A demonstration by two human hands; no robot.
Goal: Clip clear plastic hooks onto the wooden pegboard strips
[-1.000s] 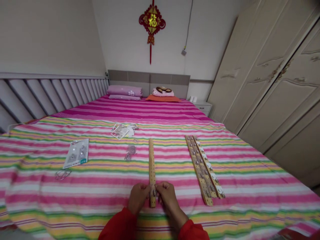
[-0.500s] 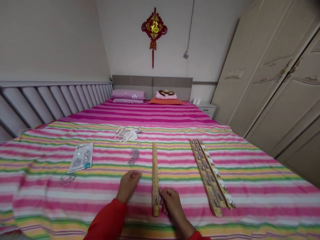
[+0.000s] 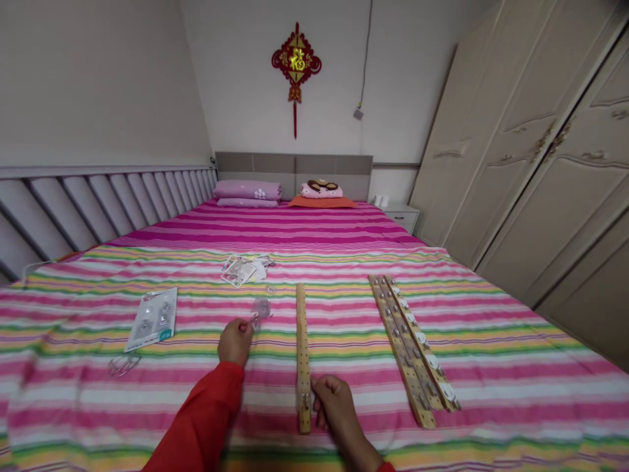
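A narrow wooden strip [image 3: 303,341] with rows of small holes lies lengthwise before me, with a small metal-and-clear hook [image 3: 305,401] on its near end. My right hand [image 3: 338,405] is closed at the strip's right edge, thumb and forefinger pinching there beside the hook. Left of the strip, my left hand [image 3: 234,342] has its fingertips pinched at the near end of a small group of clear plastic hooks [image 3: 263,307]. The fingertips partly hide the piece they touch.
At right lie wooden strips [image 3: 393,321] bearing several clear hooks and white round pieces. A blister pack [image 3: 153,318] lies at left, with looped clear pieces [image 3: 124,363] below it. Opened packaging [image 3: 244,270] lies farther back. Everything rests on a striped bedsheet [image 3: 196,400].
My left hand has moved forward and left, from beside the strip to the clear hooks. My right hand stays at the strip's edge. The view has shifted slightly.
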